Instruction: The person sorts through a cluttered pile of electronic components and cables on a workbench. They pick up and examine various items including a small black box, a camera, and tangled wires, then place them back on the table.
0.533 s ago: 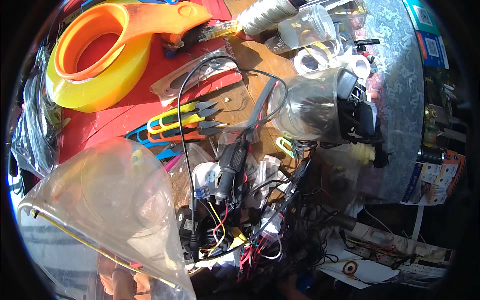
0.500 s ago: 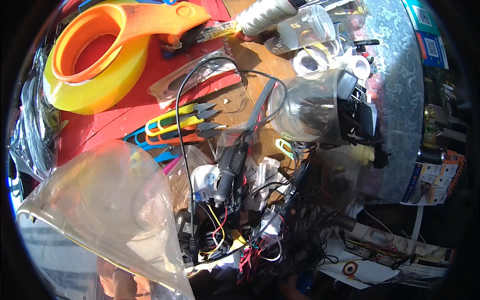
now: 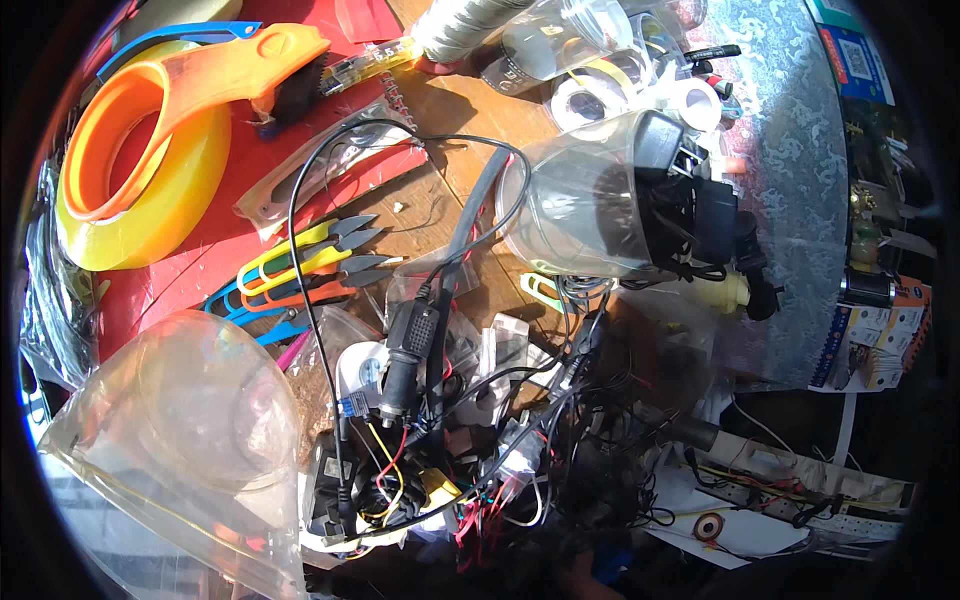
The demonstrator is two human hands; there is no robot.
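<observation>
Neither of my hands can be made out now. At the lower left stands a large clear plastic piece [image 3: 190, 430], rounded on top, with a yellowish line along its lower edge. Beside it several thread snips [image 3: 310, 265] with yellow, orange and blue handles lie together. A black car-lighter plug [image 3: 405, 360] rests on a tangle of wires [image 3: 480, 500], its thin black cable looping up over the snips. An orange tape dispenser [image 3: 125, 130] with a wide roll of yellowish clear tape [image 3: 190, 210] lies at the upper left.
A clear plastic jar [image 3: 575, 205] lies on its side, black adapters [image 3: 715, 220] at its mouth. Behind it are a smaller clear jar [image 3: 550, 50], white rolls [image 3: 590, 100] and a grey thread cone [image 3: 455, 25]. A grey mottled surface [image 3: 790, 180] edges the right; a wired strip [image 3: 800, 480] lies below.
The view has shifted, so most things on the table sit further left. Fingers that showed below the clear plastic piece at the lower left can no longer be made out.
</observation>
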